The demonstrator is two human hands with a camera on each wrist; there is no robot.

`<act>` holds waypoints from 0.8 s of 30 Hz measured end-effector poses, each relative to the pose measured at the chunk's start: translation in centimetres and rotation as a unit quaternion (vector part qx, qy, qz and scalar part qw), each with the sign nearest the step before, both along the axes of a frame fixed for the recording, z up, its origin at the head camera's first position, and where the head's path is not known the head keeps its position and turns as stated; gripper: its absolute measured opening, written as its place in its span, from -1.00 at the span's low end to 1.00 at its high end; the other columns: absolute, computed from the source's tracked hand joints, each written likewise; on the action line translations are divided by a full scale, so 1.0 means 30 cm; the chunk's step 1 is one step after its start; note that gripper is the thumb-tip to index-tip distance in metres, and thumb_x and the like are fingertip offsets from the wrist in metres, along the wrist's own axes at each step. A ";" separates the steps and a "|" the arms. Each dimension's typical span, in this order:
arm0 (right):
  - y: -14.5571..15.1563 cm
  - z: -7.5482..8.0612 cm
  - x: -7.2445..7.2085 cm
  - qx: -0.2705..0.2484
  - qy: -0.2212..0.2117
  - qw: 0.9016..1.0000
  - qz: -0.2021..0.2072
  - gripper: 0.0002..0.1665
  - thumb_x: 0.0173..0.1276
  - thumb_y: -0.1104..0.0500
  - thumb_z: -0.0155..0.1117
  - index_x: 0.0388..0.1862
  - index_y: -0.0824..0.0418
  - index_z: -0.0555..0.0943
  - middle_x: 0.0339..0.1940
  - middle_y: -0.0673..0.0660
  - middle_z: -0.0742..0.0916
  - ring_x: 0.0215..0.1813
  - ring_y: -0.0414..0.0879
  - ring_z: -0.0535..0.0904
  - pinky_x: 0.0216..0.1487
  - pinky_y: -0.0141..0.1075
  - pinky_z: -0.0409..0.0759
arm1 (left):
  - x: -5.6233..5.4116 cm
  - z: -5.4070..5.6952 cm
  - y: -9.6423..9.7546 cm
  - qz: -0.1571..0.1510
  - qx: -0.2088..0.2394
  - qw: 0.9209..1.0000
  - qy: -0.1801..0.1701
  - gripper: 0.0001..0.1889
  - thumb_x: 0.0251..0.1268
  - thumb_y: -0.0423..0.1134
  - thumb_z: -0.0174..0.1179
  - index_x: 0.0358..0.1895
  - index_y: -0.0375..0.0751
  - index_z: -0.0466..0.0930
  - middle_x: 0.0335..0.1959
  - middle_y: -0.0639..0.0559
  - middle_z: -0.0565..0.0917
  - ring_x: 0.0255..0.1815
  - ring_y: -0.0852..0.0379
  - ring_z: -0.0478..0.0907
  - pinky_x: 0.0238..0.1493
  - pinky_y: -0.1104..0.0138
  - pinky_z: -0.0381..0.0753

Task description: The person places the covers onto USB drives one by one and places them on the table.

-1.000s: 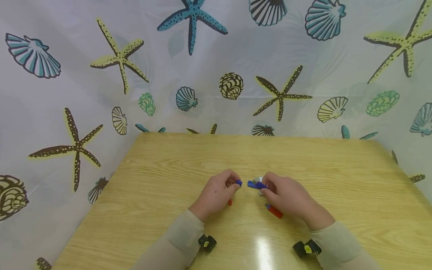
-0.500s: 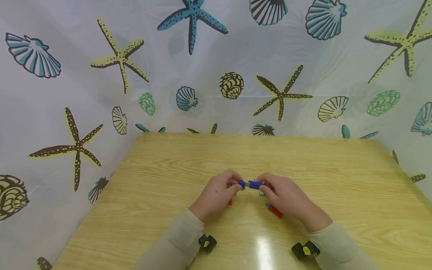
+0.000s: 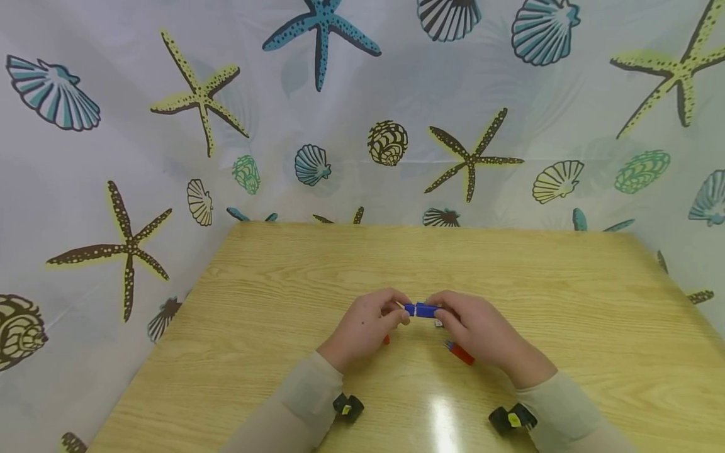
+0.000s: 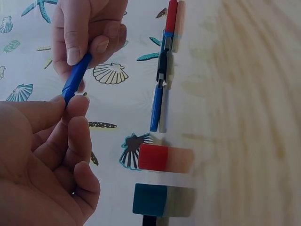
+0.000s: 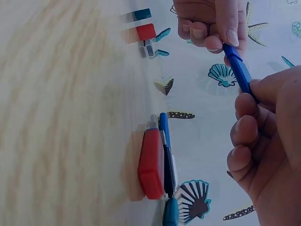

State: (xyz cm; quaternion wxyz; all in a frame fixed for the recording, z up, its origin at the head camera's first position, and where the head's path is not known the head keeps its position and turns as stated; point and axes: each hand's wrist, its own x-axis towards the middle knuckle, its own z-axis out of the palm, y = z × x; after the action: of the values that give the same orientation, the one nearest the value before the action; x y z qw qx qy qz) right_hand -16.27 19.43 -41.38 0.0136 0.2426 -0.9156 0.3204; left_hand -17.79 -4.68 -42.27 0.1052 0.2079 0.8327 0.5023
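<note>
Both hands meet over the middle of the table, with a blue USB flash drive between them. My left hand (image 3: 362, 322) pinches the drive's small blue cap (image 3: 409, 309) between thumb and forefinger. From the other side, my right hand (image 3: 476, 324) grips the blue flash drive (image 3: 428, 310) by its body. Cap and body are lined up end to end, with only a thin light gap at the seam in the head view. In the right wrist view the cap (image 5: 231, 52) and the drive body (image 5: 241, 75) form one nearly straight stick, raised over the table.
A red flash drive (image 3: 461, 354), its connector bare, lies beneath my right hand. A red cap (image 4: 153, 157) and a teal cap (image 4: 149, 200) stand on the table (image 3: 272, 283) near my left hand. Other uncapped drives, one blue (image 4: 155, 108), lie beyond. A patterned cloth (image 3: 340, 126) hangs behind.
My right hand has brought the blue drive leftward to the cap. The metal connector, visible between them half a second ago, has gone into the cap. My left hand has barely moved.
</note>
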 end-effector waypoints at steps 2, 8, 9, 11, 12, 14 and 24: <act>-0.001 -0.002 0.001 -0.007 0.004 1.000 0.004 -0.74 0.58 0.20 0.14 0.18 0.12 0.55 -0.45 -0.12 0.57 -0.53 -0.27 0.38 -0.47 -0.32 0.42 | 0.003 0.002 0.000 0.000 -0.002 1.000 0.001 -0.88 0.54 -0.07 0.17 0.00 0.12 0.61 -0.24 0.16 0.73 -0.61 0.10 0.46 -0.52 0.28 0.46; -0.001 -0.009 0.005 -0.031 0.007 0.999 0.022 -0.85 0.57 0.22 0.17 0.06 0.09 0.52 -0.47 -0.12 0.57 -0.54 -0.29 0.36 -0.50 -0.34 0.40 | 0.012 0.003 -0.001 -0.004 0.007 1.000 -0.009 -0.88 0.53 -0.06 0.17 -0.02 0.11 0.62 -0.26 0.22 0.71 -0.56 0.11 0.47 -0.48 0.29 0.51; -0.001 -0.010 0.005 -0.034 0.005 0.999 0.025 -0.86 0.57 0.21 0.16 0.04 0.08 0.52 -0.46 -0.10 0.58 -0.53 -0.29 0.36 -0.50 -0.33 0.40 | 0.012 0.002 -0.001 -0.005 0.007 1.000 -0.010 -0.89 0.53 -0.06 0.17 -0.03 0.12 0.63 -0.26 0.23 0.71 -0.54 0.11 0.48 -0.47 0.29 0.52; -0.002 -0.012 0.005 -0.037 -0.002 0.999 0.031 -0.88 0.58 0.20 0.15 0.03 0.06 0.52 -0.43 -0.05 0.60 -0.52 -0.28 0.37 -0.48 -0.33 0.41 | 0.013 0.003 -0.001 -0.010 0.005 1.000 -0.007 -0.90 0.52 -0.07 0.18 -0.05 0.10 0.63 -0.27 0.22 0.71 -0.51 0.13 0.48 -0.46 0.30 0.53; -0.003 -0.012 0.005 -0.039 -0.005 0.999 0.033 -0.88 0.59 0.20 0.15 0.02 0.05 0.52 -0.42 -0.03 0.61 -0.52 -0.27 0.37 -0.48 -0.33 0.41 | 0.013 0.005 0.000 -0.013 0.001 1.000 -0.004 -0.90 0.52 -0.07 0.18 -0.06 0.10 0.63 -0.27 0.21 0.71 -0.51 0.14 0.48 -0.46 0.30 0.52; -0.003 -0.012 0.005 -0.044 -0.007 0.998 0.037 -0.89 0.59 0.19 0.13 0.01 0.04 0.52 -0.41 -0.03 0.60 -0.52 -0.27 0.37 -0.48 -0.33 0.41 | 0.013 0.009 0.001 -0.016 -0.004 1.000 0.006 -0.91 0.52 -0.08 0.18 -0.08 0.09 0.64 -0.27 0.16 0.72 -0.50 0.15 0.48 -0.45 0.31 0.52; -0.004 -0.012 -0.001 -0.038 0.009 0.998 0.044 -0.82 0.53 0.16 0.24 0.04 -0.02 0.52 -0.53 -0.18 0.53 -0.58 -0.29 0.39 -0.53 -0.35 0.37 | 0.009 0.008 0.012 -0.002 -0.004 1.000 0.016 -0.86 0.55 -0.07 0.15 0.04 0.11 0.60 -0.25 -0.01 0.69 -0.56 0.13 0.47 -0.51 0.31 0.51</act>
State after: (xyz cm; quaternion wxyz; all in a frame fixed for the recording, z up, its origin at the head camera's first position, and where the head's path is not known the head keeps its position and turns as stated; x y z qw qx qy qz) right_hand -16.29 19.32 -41.75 0.0166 0.2847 -0.8910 0.3533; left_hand -17.51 -4.33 -42.03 0.0939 0.2173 0.8359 0.4953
